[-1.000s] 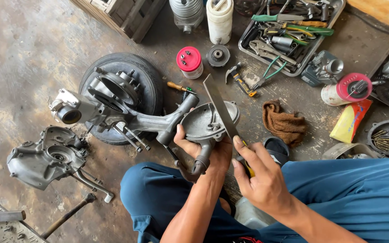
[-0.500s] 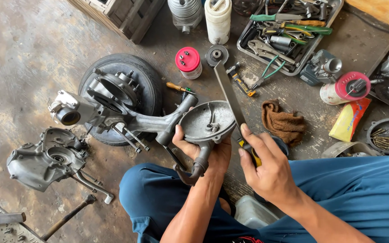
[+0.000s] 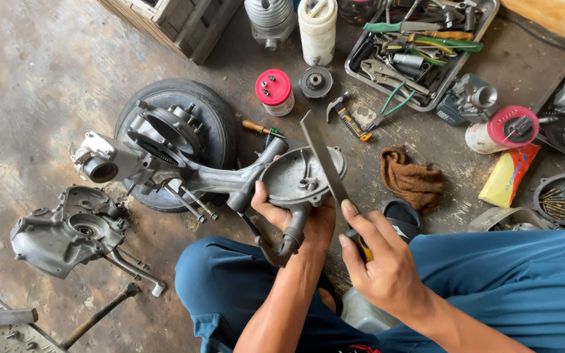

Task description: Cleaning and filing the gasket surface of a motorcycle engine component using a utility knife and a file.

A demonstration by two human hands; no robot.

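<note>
My left hand [image 3: 295, 219] grips the near rim of a grey metal engine casing [image 3: 282, 173], whose long arm runs left to a hub resting on a black tyre [image 3: 214, 114]. My right hand [image 3: 377, 261] is closed on the yellow-black handle of a long flat file [image 3: 322, 157]. The file's blade lies across the round open face of the casing, its tip pointing away from me. Both hands work above my blue trouser legs [image 3: 492, 281].
A second grey casing half [image 3: 67, 232] lies at left. A red-lidded jar [image 3: 274, 91], a small gear [image 3: 315, 82], a brown rag [image 3: 413, 183], a tool tray [image 3: 420, 46], a screw bowl [image 3: 560, 199] and a yellow packet [image 3: 508, 173] surround the work.
The file slid away from me across the casing face, then drew back toward me. My left hand stayed on the casing rim.
</note>
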